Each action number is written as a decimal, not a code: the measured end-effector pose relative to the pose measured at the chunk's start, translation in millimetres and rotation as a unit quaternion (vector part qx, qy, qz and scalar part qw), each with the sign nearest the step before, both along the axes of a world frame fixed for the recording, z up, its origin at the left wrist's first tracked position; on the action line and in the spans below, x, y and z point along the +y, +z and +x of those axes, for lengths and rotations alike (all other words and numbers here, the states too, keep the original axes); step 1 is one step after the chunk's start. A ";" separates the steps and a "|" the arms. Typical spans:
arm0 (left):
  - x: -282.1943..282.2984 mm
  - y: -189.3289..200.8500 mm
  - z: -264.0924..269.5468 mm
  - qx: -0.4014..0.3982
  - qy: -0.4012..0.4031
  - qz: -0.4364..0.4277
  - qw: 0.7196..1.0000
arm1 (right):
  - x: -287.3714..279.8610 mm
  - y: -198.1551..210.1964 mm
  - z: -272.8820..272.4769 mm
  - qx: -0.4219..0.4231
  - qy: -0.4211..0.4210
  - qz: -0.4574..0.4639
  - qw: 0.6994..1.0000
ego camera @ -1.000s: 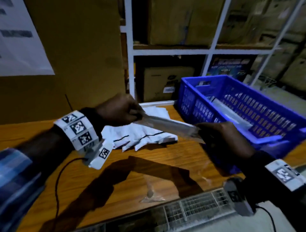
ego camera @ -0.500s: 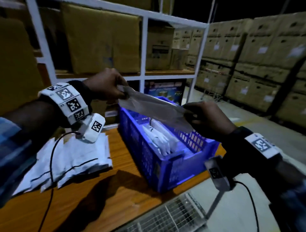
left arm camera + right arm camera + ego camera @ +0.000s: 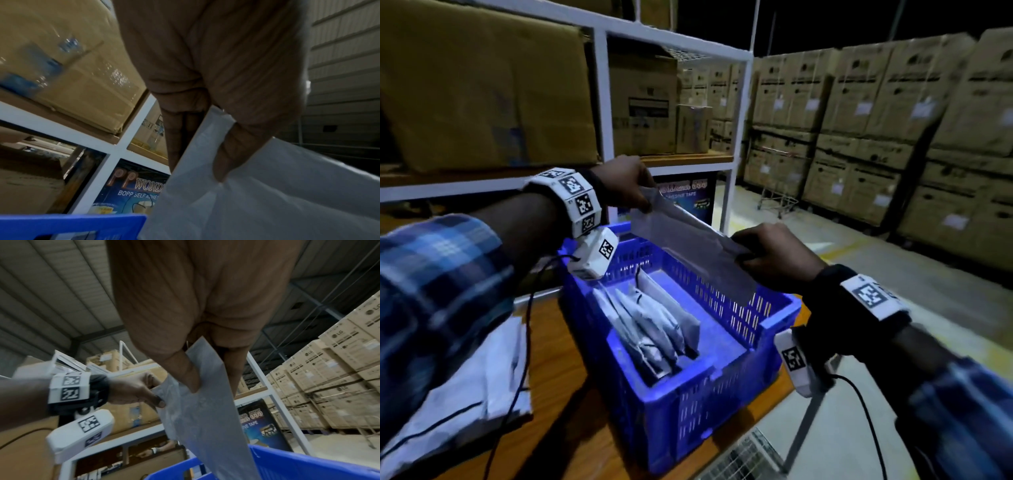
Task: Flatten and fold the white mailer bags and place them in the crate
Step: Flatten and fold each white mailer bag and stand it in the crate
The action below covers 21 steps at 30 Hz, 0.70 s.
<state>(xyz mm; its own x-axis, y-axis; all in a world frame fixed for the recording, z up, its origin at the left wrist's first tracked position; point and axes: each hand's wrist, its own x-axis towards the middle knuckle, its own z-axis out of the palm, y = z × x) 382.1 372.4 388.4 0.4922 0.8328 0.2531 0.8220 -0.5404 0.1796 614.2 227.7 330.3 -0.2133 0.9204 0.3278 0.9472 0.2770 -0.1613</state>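
Note:
A folded white mailer bag hangs in the air above the blue crate. My left hand pinches its far upper end. My right hand pinches its near end. The left wrist view shows the thumb pressed on the mailer bag. In the right wrist view the mailer bag drops toward the crate rim, with the left hand at its other end. Several folded mailers stand on edge inside the crate. A pile of unfolded mailers lies on the wooden table at the left.
The crate sits at the right end of the wooden table. Behind it stands a white shelf rack with cardboard boxes and a blue tape box. Stacked cartons line the concrete floor to the right. Wrist-camera cables hang by both arms.
Both hands have carried the folded mailer from over the table rightward to above the crate, and my view has turned right and closer to the crate.

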 end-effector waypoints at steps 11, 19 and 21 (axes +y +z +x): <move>133.1 -64.4 50.1 0.130 -0.026 -0.052 0.990 | 118.1 -40.4 -3.4 -0.031 -0.011 -0.130 0.991; 178.3 -114.9 57.7 0.158 -0.050 -0.106 0.981 | 168.4 -56.0 -17.2 -0.081 0.046 -0.254 0.963; 181.6 -116.6 58.5 0.143 -0.056 -0.110 0.982 | 179.7 -59.8 -22.4 -0.084 0.056 -0.259 0.961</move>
